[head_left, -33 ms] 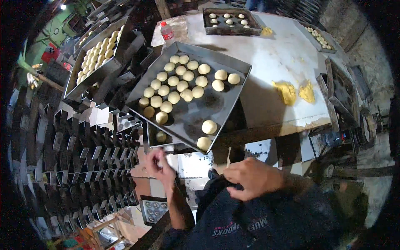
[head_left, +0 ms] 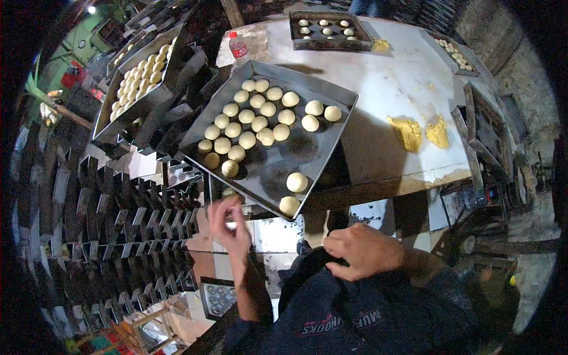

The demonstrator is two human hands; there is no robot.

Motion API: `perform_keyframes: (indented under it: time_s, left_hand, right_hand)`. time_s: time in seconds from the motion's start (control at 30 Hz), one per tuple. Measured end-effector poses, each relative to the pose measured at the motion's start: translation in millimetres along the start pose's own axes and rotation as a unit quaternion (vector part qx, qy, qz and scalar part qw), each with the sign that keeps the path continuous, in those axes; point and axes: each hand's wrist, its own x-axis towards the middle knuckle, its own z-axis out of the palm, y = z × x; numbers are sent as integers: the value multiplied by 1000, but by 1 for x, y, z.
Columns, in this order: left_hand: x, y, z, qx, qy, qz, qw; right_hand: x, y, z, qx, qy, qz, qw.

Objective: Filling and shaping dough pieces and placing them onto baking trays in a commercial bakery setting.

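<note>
A square metal tray (head_left: 278, 157) holding several round pale dough balls (head_left: 258, 123) lies tilted across the near left edge of the white worktable (head_left: 378, 77), over another tray beneath it. My left hand (head_left: 231, 228) is just below its near left side, fingers bent and apart, holding nothing visible. My right hand (head_left: 364, 254) is low at the front of my dark top, fingers curled; what is in them, if anything, is hidden. Yellow soft lumps (head_left: 405, 135) rest on the table to the right.
A deep tray of dough balls (head_left: 142, 80) sits on dark stacked pans at left, above rows of metal moulds (head_left: 118, 219). Farther back are a red-capped bottle (head_left: 236, 50) and two more filled trays (head_left: 331, 44). Empty-looking pans (head_left: 491, 136) lean at the right edge.
My left hand has risen slightly toward the tray, its fingers a little more extended. My right hand has shifted slightly. The trays look unmoved.
</note>
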Motion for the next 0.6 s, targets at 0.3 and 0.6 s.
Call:
perform_keyframes:
  time_s: [0.3, 0.6]
  left_hand:
    - [115, -137, 37, 570, -279, -81, 768]
    - [105, 88, 106, 61, -168, -63, 982]
  right_hand:
    - [-80, 93, -50, 106, 193, 72, 973]
    - [-86, 185, -65, 252, 216, 137, 933]
